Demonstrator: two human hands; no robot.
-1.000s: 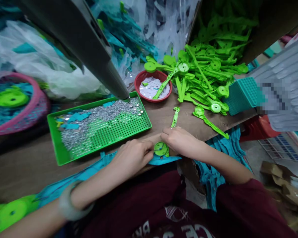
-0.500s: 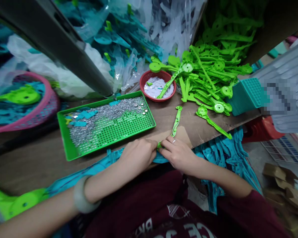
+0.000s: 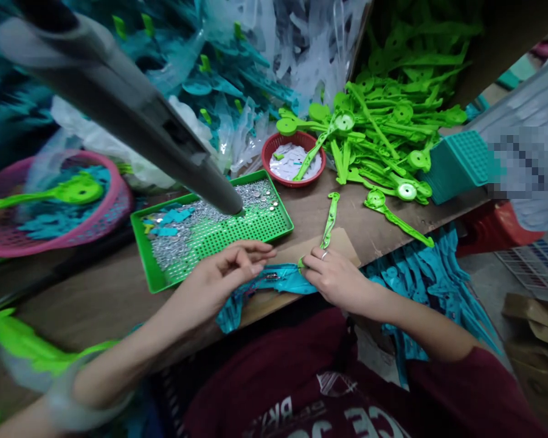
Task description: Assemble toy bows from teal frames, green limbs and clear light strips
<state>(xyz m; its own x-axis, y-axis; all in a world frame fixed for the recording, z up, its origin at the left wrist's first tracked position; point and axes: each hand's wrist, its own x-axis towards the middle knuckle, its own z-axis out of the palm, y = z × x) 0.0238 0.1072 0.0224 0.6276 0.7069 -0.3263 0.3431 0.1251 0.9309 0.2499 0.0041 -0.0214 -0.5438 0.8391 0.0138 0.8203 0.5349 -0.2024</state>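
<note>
My left hand hovers between the green tray and a long blue plastic part, fingers stretched out and holding nothing. The blue plastic part lies along the table's front edge, with small metal bits visible in its hollow. Its right end is pinched by my right hand, which wears a ring. A small green piece shows at those fingertips, partly hidden. Just beyond them, a flat green plastic arm rests partly on a cardboard piece.
A grey cylindrical tool slants down over the green tray of screws. Behind stand a red basket of white pieces and a green parts heap. A pink basket sits left. Blue parts hang right.
My left hand has left the right hand's side, moved left and opened. More of the blue part now shows. The grey tool's lower end has come nearer, over the tray. The view has shifted slightly.
</note>
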